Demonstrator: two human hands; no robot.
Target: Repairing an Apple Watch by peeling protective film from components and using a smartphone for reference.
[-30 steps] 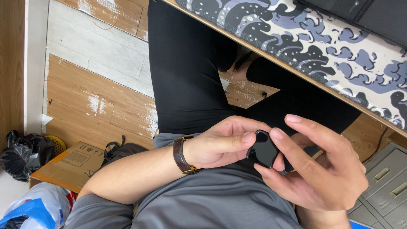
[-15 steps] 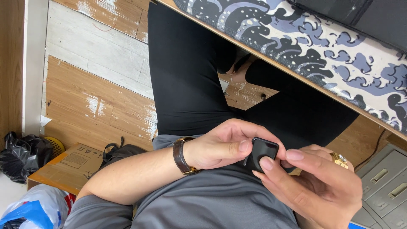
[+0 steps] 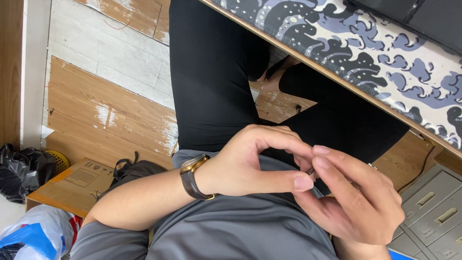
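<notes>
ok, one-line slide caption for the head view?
Seated person's left hand, wearing a wristwatch, and right hand pinch a small dark object together over the lap, beside a wave-patterned desk mat.

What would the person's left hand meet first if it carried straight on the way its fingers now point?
The left hand points rightward, so it would meet the right hand's fingers first, with a small dark object pinched between them. They already look in contact, though depth is unclear.

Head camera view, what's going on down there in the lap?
A seated person works both hands together over the lap. The left hand, with a wristwatch on its wrist, and the right hand meet at the fingertips around a small dark object, almost wholly hidden by the fingers, so what it is can't be told. A desk edge with a wave-pattern mat runs above the knees.
</notes>
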